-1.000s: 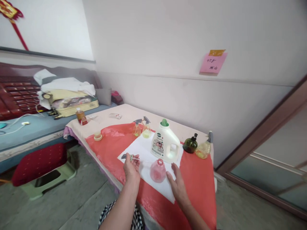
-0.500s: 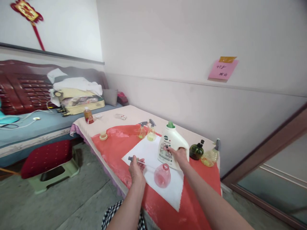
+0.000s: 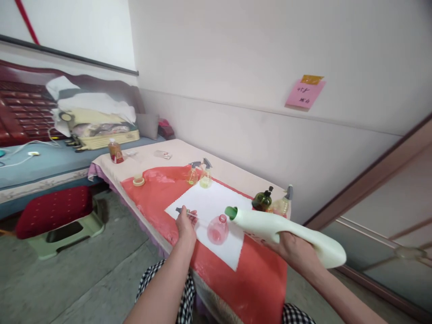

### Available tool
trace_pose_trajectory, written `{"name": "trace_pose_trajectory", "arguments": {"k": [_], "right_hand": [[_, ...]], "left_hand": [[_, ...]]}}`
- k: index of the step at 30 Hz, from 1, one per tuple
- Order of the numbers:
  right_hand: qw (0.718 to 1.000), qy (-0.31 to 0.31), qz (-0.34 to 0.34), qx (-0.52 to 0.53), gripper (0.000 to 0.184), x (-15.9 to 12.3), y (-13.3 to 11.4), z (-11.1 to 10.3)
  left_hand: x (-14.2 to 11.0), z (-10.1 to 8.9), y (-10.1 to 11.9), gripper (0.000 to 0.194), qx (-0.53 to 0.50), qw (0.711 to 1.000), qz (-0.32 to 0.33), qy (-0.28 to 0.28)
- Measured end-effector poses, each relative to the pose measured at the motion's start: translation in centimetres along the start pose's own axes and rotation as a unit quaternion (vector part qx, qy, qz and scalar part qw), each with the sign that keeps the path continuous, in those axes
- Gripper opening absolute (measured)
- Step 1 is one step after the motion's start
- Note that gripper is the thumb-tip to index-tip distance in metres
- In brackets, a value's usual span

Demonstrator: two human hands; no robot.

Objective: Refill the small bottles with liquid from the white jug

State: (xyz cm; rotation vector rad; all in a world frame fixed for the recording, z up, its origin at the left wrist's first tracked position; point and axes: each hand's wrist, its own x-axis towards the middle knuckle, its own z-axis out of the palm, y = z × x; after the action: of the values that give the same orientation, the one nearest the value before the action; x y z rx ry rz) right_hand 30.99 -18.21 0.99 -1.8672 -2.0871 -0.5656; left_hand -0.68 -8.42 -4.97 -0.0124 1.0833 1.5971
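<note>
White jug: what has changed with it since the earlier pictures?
The right hand took hold of the white jug, lifted it off the white sheet and tipped it leftward, its mouth now near the pink bottle. The left hand still holds the dark-headed pump; the bottle still stands on the sheet.

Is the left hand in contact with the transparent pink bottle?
Apart: the head view shows the white sheet between the left hand and the transparent pink bottle.

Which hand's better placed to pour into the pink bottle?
Probably the right hand: it grips the tilted jug, green spout near the pink bottle. The left hand holds a nozzle.
</note>
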Motion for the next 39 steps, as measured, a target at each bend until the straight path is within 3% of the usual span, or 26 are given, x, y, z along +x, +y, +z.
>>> {"name": "trace_pose_trajectory", "arguments": {"k": [4,13,23,39], "right_hand": [[0.999,-0.001,-0.018,-0.041,0.054,-1.6,-0.1,-0.6],[0.986,0.079,-0.093,-0.111,0.07,-0.5,-1.7,-3.6],[0.982,0.075,-0.122,-0.126,0.077,0.5,-2.7,-4.5],[0.975,0.054,-0.139,-0.168,0.072,2.0,-3.4,-5.9]], "left_hand": [[0.1,-0.4,0.1,0.026,0.011,1.0,-0.002,0.002],[0.4,-0.9,0.3,0.025,0.021,1.0,-0.01,0.002],[0.3,-1.1,0.2,0.024,0.021,1.0,-0.011,-0.012],[0.6,-1.2,0.0,0.024,0.011,1.0,-0.009,-0.019]]}}
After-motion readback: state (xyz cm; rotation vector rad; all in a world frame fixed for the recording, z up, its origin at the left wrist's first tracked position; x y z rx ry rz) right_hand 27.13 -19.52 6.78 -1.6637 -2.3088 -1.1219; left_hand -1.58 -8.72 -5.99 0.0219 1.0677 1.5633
